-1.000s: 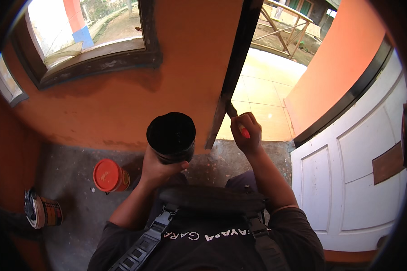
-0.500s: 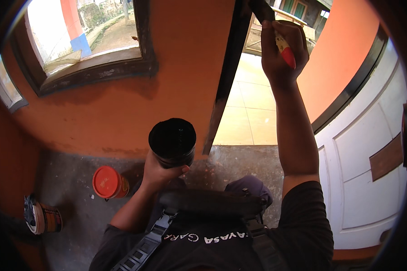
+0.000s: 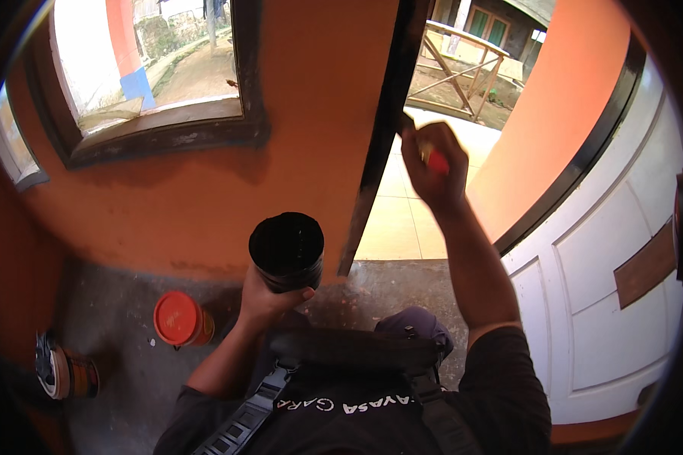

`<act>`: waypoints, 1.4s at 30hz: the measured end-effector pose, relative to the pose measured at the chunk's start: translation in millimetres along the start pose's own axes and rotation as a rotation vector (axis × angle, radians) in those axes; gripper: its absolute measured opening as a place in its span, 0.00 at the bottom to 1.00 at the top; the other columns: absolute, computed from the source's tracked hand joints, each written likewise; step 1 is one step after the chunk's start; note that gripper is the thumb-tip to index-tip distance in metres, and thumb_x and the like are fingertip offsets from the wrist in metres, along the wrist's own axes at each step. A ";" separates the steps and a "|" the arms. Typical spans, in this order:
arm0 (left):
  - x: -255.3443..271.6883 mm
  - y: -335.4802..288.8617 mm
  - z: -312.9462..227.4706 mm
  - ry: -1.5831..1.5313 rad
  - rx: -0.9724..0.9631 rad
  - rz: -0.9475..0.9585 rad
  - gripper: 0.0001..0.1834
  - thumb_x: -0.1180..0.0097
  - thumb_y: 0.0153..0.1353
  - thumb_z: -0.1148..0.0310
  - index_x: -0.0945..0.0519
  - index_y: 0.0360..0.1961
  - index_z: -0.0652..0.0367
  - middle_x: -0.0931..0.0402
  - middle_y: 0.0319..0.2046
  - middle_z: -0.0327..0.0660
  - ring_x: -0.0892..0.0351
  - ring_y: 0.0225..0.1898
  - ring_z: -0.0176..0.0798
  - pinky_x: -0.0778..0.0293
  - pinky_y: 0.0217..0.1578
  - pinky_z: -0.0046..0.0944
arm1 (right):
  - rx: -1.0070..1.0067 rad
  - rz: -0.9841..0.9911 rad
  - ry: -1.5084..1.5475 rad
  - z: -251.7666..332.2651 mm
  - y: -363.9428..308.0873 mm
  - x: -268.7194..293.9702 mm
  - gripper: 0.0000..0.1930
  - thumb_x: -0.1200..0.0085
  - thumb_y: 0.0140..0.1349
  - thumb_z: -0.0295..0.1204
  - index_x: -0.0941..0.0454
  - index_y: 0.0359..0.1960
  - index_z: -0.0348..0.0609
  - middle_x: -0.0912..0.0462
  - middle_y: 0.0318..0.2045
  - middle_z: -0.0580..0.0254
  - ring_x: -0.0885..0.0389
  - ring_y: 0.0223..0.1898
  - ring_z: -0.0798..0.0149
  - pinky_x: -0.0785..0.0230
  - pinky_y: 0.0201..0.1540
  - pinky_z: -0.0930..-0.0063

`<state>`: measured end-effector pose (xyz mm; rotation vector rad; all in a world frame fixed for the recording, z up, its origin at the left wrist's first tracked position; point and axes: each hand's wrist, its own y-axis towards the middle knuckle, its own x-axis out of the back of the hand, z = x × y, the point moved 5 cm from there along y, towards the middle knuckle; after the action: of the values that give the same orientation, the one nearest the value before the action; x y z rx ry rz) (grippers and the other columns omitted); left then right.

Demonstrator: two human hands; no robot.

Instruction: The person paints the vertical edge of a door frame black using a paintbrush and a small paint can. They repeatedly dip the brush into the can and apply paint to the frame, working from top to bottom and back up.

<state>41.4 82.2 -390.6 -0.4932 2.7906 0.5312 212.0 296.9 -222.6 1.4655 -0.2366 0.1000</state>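
Note:
My left hand (image 3: 269, 301) is wrapped round a black paint-covered cup (image 3: 287, 254), held upright in front of my body. Dark paint coats its inside, so the level cannot be told. My right hand (image 3: 439, 163) is closed round the handle of a paintbrush (image 3: 435, 161), which has a pale grip with a red end. The brush's dark head points up and left and meets the black door frame (image 3: 387, 106), though the hand and the dark colour hide most of the bristles. The lower part of that frame looks browner and duller than its glossy black upper part.
An orange wall (image 3: 319, 91) with a brown window frame (image 3: 174, 140) lies to the left. On the concrete floor stand a red-lidded bucket (image 3: 177, 317) and a stained paint bucket (image 3: 76, 375). A white panelled door (image 3: 607, 280) stands at the right, beside the tiled doorway.
My right hand has come down and left along the door frame with the paintbrush. My left hand still holds the cup, now slightly lower in view.

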 end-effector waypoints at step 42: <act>16.4 -0.8 7.7 -0.037 -0.024 -0.022 0.45 0.21 0.40 0.79 0.31 0.61 0.61 0.22 0.53 0.43 0.20 0.55 0.41 0.25 0.57 0.44 | 0.140 -0.125 -0.065 -11.1 89.8 13.2 0.08 0.37 0.60 0.20 0.27 0.30 0.39 0.25 0.26 0.55 0.23 0.28 0.53 0.31 0.31 0.63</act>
<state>28.2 80.0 -402.8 -0.5137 2.7435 0.5635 207.0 316.4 -133.4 1.6207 -0.1933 -0.0337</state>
